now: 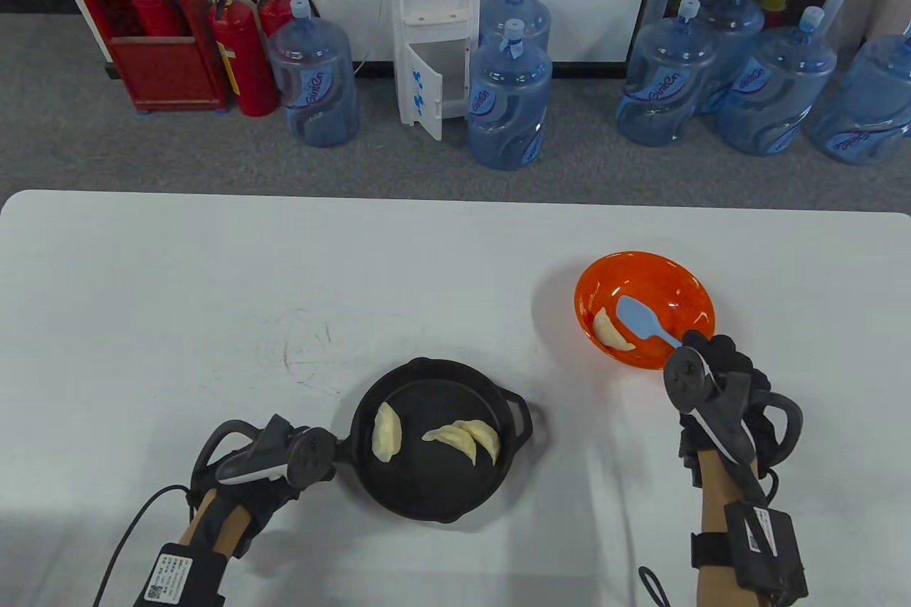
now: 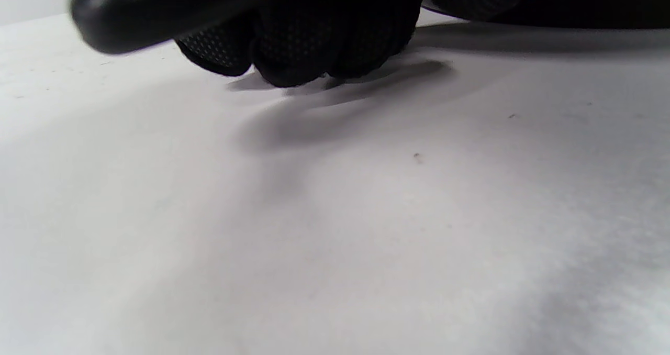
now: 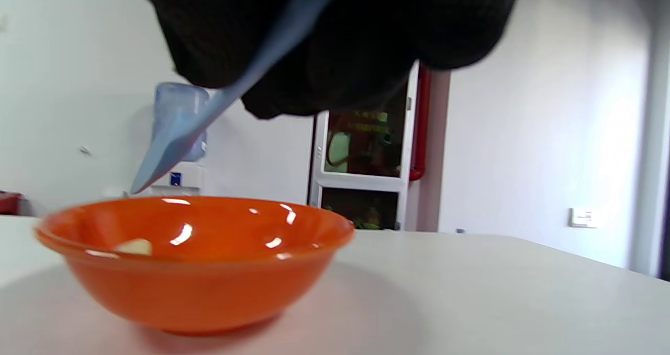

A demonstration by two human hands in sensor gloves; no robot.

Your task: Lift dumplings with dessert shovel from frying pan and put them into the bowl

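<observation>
Risk, shovel: the right hand is pinching the handle of the blue dessert shovel high and near its end, fingers curled round it. The blade is hanging empty above the orange bowl, clear of the rim in the right wrist view. A grip that far back is likely giving poor leverage, so a loaded blade could tip on the way across.

Risk, pan: the left hand is gripping the handle of the black frying pan, fingers curled round it in the left wrist view. If that hold loosens, a scoop could push the pan along the tabletop.

Risk, dumplings: two are lying overlapped, so the blade may be catching both and dropping one short of the bowl, which is standing well apart from the pan.

Count:
- Dumpling in bowl: one, against the near-left wall.
- Dumplings in pan: three, one alone at left, an overlapping pair at right.
- Shovel: one. Bowl: one. Pan: one.
</observation>
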